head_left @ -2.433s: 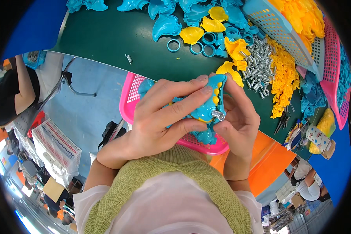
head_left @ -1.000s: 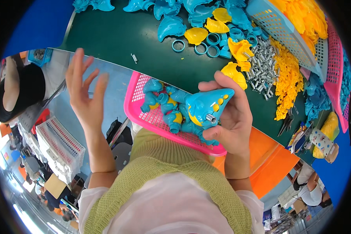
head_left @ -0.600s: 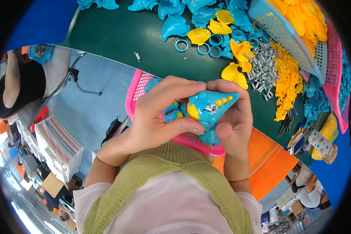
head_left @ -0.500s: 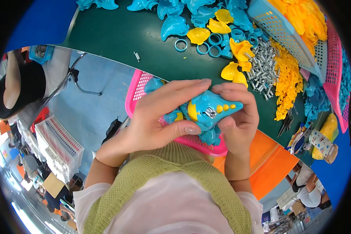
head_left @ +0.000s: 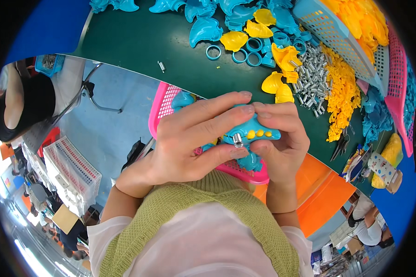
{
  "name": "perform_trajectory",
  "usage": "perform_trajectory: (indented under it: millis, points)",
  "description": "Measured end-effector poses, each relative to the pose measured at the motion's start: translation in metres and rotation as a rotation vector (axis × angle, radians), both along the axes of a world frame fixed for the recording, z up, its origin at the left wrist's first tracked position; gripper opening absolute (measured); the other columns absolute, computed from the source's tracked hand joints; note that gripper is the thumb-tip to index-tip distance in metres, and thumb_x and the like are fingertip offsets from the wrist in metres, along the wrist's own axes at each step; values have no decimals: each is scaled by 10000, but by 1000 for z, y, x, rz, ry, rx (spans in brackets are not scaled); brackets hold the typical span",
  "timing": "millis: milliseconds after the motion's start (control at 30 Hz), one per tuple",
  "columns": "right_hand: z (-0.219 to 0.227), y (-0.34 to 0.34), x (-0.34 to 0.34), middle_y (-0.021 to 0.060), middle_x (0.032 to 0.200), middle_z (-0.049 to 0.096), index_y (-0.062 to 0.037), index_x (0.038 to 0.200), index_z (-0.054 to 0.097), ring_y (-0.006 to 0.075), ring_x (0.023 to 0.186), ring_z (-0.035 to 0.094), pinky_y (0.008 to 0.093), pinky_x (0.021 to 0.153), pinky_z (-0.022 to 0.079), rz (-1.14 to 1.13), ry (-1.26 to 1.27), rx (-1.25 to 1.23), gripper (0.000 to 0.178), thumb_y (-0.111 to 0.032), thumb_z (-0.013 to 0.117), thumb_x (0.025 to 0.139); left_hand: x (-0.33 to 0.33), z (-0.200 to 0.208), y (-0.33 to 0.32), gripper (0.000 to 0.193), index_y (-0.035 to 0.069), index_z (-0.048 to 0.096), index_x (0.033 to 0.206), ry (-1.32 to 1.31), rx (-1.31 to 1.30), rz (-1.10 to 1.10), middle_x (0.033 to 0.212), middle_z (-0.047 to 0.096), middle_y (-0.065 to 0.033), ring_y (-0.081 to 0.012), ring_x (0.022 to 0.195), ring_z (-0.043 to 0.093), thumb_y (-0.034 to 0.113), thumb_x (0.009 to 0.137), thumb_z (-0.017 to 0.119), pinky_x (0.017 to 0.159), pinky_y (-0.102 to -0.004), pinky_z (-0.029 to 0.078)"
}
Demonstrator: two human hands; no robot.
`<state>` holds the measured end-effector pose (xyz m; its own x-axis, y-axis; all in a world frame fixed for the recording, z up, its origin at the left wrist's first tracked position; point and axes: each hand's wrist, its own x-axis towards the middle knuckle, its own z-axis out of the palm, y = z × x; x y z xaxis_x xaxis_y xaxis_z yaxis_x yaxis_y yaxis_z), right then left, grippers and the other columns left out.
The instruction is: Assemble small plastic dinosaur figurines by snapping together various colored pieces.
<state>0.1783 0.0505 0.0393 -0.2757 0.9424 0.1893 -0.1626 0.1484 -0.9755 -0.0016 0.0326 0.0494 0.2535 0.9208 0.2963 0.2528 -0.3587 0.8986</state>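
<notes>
Both hands are closed round a blue plastic toy figure (head_left: 259,125) with a row of yellow bumps, above my lap. My left hand (head_left: 182,138) covers its left part, fingers over the top and thumb beneath. The fingertips and thumb of my right hand (head_left: 287,141) grip its tapered right end. A small silver metal cylinder (head_left: 237,139) stands out of the toy's near side, close to my left thumb. Under my hands is a pink basket (head_left: 157,113) with more blue pieces (head_left: 250,161) in it, partly hidden.
On the green table (head_left: 138,41) lie blue shells (head_left: 205,31), yellow shells (head_left: 234,40), blue rings (head_left: 213,52), a heap of metal cylinders (head_left: 309,78) and small yellow parts (head_left: 339,101). Pliers (head_left: 341,145) lie at right, near a crate (head_left: 335,41) of orange-yellow parts. A person (head_left: 27,101) sits at left.
The toy has rolled in my hands, so its bumps face nearer me. The silver cylinder now shows more upright. My left fingers have slid further over the toy.
</notes>
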Motion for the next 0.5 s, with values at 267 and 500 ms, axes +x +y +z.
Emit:
perform_trajectory:
  millis: [267,500]
  points:
    - [2,-2,5,140,991,590,-16,940,639,196,859,577,276,733,465,-6,-208,188,287,-104,732,683,4,0,0,499,-28,566,1109,53,62,-33,1168,535,-222,-329,1028,572,72,639,703,802,-336,498]
    - [2,-1,3,138,1014,570,7,1010,601,215,896,572,294,775,460,19,-268,220,383,-101,741,670,0,-1,1,524,-35,532,1144,8,-50,-43,1213,499,-229,-340,1061,549,208,711,700,856,-368,468]
